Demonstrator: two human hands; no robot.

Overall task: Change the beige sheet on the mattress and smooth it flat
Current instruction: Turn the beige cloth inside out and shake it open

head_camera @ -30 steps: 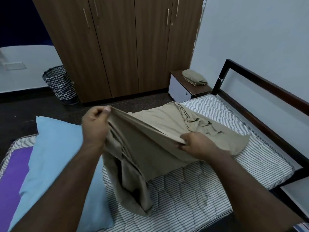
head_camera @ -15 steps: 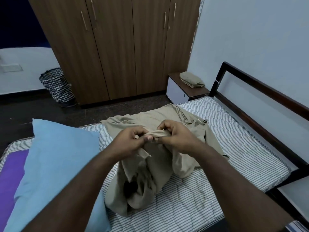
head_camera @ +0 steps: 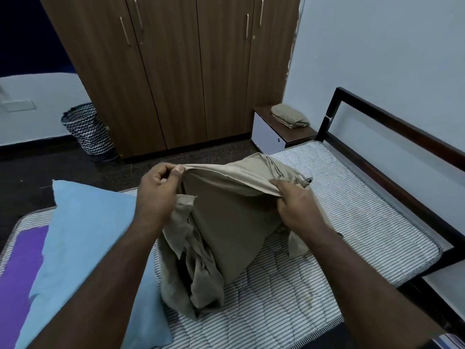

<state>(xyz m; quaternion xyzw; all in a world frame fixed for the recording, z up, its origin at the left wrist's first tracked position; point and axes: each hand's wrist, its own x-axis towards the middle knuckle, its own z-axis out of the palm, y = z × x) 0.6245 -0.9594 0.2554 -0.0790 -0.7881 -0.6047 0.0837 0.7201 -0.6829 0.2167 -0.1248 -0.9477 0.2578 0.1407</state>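
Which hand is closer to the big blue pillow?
The left hand. It pinches the beige sheet just beside the blue pillow. The right hand grips the sheet's edge farther off, on the side away from the pillow.

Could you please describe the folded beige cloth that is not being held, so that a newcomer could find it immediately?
Start at the tall brown wooden wardrobe; to its right, beside the bed's head end, stands a low white bedside cabinet with a dark wooden top. The small folded beige cloth lies on that top. Unlike the large rumpled beige sheet on the striped mattress, it is neatly folded and untouched.
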